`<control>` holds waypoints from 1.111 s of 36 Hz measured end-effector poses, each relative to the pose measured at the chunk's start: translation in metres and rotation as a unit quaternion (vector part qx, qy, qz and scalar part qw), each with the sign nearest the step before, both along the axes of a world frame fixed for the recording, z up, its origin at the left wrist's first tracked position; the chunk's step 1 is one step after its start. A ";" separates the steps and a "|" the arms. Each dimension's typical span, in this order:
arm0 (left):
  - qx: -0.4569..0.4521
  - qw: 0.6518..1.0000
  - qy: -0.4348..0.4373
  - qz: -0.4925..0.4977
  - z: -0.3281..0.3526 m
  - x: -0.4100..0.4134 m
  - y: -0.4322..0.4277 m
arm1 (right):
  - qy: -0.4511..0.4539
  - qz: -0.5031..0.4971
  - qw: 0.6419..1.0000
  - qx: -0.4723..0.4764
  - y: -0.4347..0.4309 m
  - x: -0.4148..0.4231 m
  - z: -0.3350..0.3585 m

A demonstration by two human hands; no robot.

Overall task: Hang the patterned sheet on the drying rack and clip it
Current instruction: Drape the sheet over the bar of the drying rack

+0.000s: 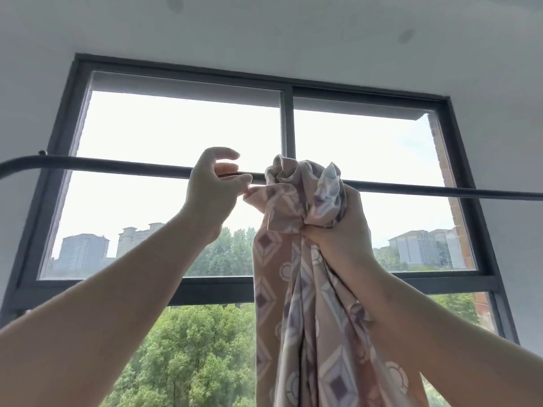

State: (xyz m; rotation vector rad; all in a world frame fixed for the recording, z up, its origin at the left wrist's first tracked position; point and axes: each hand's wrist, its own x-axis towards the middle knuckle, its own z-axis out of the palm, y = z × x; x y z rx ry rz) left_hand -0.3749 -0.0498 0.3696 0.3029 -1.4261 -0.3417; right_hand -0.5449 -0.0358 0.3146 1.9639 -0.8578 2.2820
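The patterned sheet (296,289), pink with purple and white diamonds, hangs bunched from my right hand (343,230), which grips its gathered top just below the dark drying rack bar (117,165). The bunched top rises in front of the bar. My left hand (213,186) is raised at the bar, pinching a corner of the sheet between thumb and forefinger, the other fingers spread. No clip is in view.
The rack bar runs across the view at head height and bends down at the far left (11,165). Behind it is a large dark-framed window (288,118) with trees and buildings outside. A white ceiling (264,30) is overhead.
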 end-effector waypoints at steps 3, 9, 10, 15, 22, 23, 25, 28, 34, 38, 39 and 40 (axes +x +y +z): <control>-0.033 0.997 -0.044 0.058 -0.019 -0.005 -0.003 | -0.012 -0.004 1.000 -0.008 0.001 -0.002 0.000; -0.003 0.985 -0.170 0.029 -0.061 -0.012 -0.005 | -0.030 -0.021 0.999 -0.035 0.005 0.002 0.013; 0.001 0.977 -0.213 0.013 -0.065 -0.013 -0.004 | -0.031 -0.023 0.999 -0.037 0.006 0.003 0.017; 0.038 0.938 -0.313 -0.142 -0.079 -0.026 -0.010 | -0.056 -0.013 0.997 -0.059 0.010 0.012 0.038; 0.040 0.960 -0.258 -0.105 -0.074 -0.032 -0.014 | -0.086 0.038 0.994 -0.048 0.013 0.014 0.040; 0.039 0.961 -0.255 -0.098 -0.074 -0.033 -0.014 | -0.084 0.042 0.995 -0.042 0.015 0.013 0.039; 0.033 0.963 -0.255 -0.078 -0.076 -0.033 -0.014 | -0.079 0.052 0.995 -0.032 0.018 0.009 0.035; 0.028 0.962 -0.265 -0.063 -0.081 -0.035 -0.011 | -0.091 0.059 0.994 -0.033 0.021 0.003 0.018; -0.020 0.941 -0.337 -0.011 -0.099 -0.042 -0.007 | -0.120 0.036 0.991 -0.055 0.025 -0.008 -0.019; -0.070 0.946 -0.317 -0.009 -0.083 -0.046 0.000 | -0.107 0.002 0.991 -0.085 0.035 -0.011 -0.004; -0.083 0.949 -0.305 -0.012 -0.077 -0.047 0.004 | -0.102 -0.003 0.990 -0.093 0.038 -0.011 0.002; -0.096 0.951 -0.293 -0.012 -0.071 -0.047 0.006 | -0.097 -0.005 0.990 -0.100 0.041 -0.010 0.008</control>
